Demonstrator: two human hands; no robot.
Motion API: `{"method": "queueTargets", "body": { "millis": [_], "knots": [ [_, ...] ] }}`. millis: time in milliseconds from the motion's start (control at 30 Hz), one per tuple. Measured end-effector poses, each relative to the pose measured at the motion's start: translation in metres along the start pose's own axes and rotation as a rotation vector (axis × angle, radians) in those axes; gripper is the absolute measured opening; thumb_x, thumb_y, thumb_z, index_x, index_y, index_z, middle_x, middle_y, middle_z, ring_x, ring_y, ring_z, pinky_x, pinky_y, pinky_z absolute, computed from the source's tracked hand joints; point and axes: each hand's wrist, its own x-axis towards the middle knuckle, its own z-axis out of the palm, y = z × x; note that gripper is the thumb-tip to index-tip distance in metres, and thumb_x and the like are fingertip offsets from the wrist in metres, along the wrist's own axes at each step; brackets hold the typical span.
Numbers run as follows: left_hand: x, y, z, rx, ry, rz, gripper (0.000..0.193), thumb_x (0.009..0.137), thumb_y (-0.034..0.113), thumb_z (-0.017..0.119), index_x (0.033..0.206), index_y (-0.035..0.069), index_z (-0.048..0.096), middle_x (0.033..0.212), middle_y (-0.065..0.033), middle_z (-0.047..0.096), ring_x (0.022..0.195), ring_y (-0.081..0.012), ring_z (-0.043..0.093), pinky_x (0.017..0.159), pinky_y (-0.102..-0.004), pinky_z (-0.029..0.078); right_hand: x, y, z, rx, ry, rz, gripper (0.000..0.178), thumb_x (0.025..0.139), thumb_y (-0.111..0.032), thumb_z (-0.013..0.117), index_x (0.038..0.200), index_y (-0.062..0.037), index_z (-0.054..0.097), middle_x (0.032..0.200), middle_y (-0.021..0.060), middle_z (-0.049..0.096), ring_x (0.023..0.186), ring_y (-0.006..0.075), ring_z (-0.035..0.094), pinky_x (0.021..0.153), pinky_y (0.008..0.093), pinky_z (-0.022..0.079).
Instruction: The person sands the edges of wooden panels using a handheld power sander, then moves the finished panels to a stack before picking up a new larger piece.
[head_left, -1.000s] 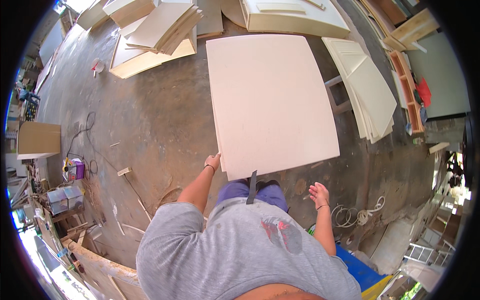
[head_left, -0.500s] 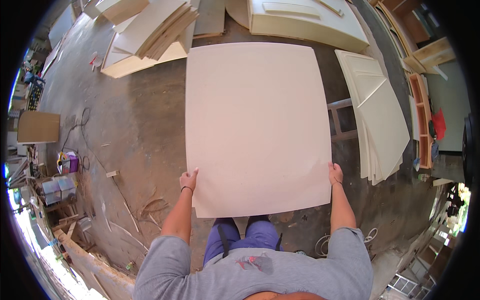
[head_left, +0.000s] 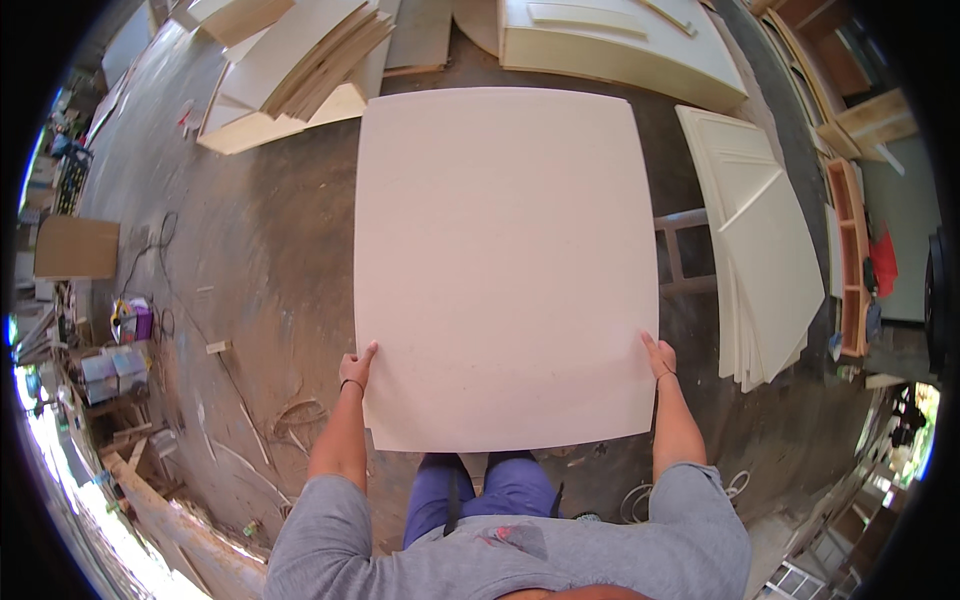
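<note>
A large pale rectangular panel point(head_left: 505, 270) spans the space in front of me, its near edge close to my legs. My left hand point(head_left: 357, 367) grips its left edge near the lower corner, thumb on top and the other fingers mostly out of sight beneath. On the opposite edge, my right hand point(head_left: 660, 356) holds it the same way, thumb lying on the upper face. Both forearms reach forward from the lower edge of the view. The panel hides whatever lies under it.
At the right, a stack of white panels point(head_left: 770, 250) lies fanned beside a grey frame point(head_left: 688, 250). More boards point(head_left: 310, 60) are piled at the far left. A long white-topped box point(head_left: 620, 60) stands at the back. A cable point(head_left: 190, 300) trails across the floor on the left.
The panel has shifted slightly left and nearer to me. Both hands have moved with it, and my right thumb now lies further over the top face.
</note>
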Motion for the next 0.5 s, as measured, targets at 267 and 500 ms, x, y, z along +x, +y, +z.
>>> {"method": "queueTargets", "body": {
  "millis": [267,500],
  "knots": [
    [0.001,0.000,-0.012,0.056,-0.074,-0.053,0.081,0.065,0.076,0.062,0.089,-0.001,0.061,0.092,-0.0173,0.065,0.089,-0.0286,0.062,0.080,-0.0371,0.047,-0.019,-0.033,-0.008,-0.024,-0.164,0.089,0.093,0.071,-0.070,0.062,0.115,0.0117,0.055,0.116,0.0252,0.059,0.113,0.0311,0.055,0.096,0.0378,0.041],
    [0.009,-0.003,0.007,-0.080,-0.121,0.033,0.094,0.067,0.080,0.053,0.105,-0.006,0.062,0.106,-0.0243,0.063,0.103,-0.0348,0.060,0.088,-0.0403,0.045,-0.005,-0.005,0.007,-0.060,-0.057,0.053,0.095,0.066,-0.071,0.065,0.111,0.0128,0.057,0.116,0.0287,0.058,0.113,0.0355,0.054,0.095,0.0398,0.041]
  ]
}}
